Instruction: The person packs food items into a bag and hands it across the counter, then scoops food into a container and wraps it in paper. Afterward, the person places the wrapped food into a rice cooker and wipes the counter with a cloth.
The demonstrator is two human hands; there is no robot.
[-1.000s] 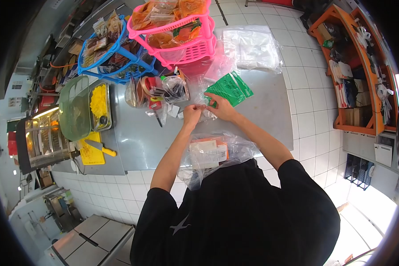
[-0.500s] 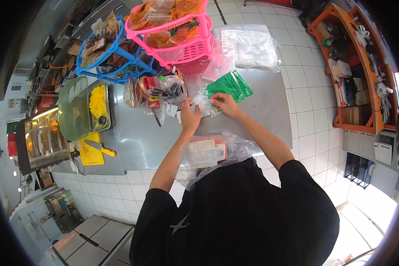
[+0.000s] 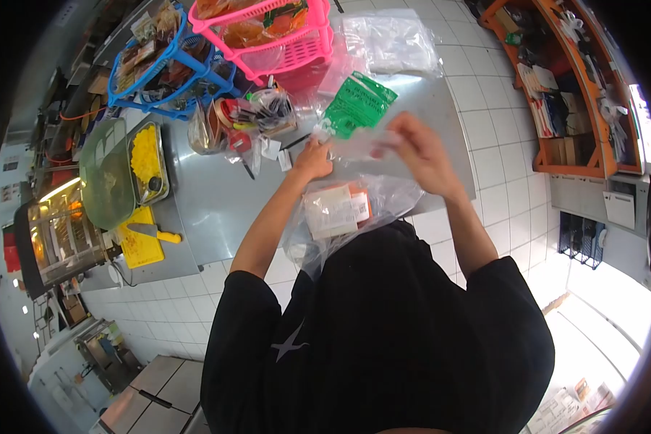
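My right hand point(image 3: 421, 148), smeared by motion, is raised over the right part of the steel table with its fingers pinched on a clear plastic bag point(image 3: 362, 145). Beside that bag, my left hand point(image 3: 314, 159) is low at the table, its fingers closed around whitish plastic; exactly what it grips is hard to make out. Just beyond both hands lies a green printed packet point(image 3: 359, 105). Between the table edge and my body is a large clear bag point(image 3: 394, 195) with a pale labelled box point(image 3: 330, 211) and something orange in it.
Behind are a pink basket point(image 3: 289, 54), a blue basket point(image 3: 173, 94) and a stack of clear bags point(image 3: 392, 45). Left of my hands is a pile of small tools point(image 3: 267, 112). Farther left are a yellow food tray point(image 3: 146, 155) and a knife point(image 3: 154, 232) on a yellow board point(image 3: 142, 249).
My right hand has moved right and up, drawing clear plastic away from my left hand. The whole view has shifted, with the table items appearing higher and further left.
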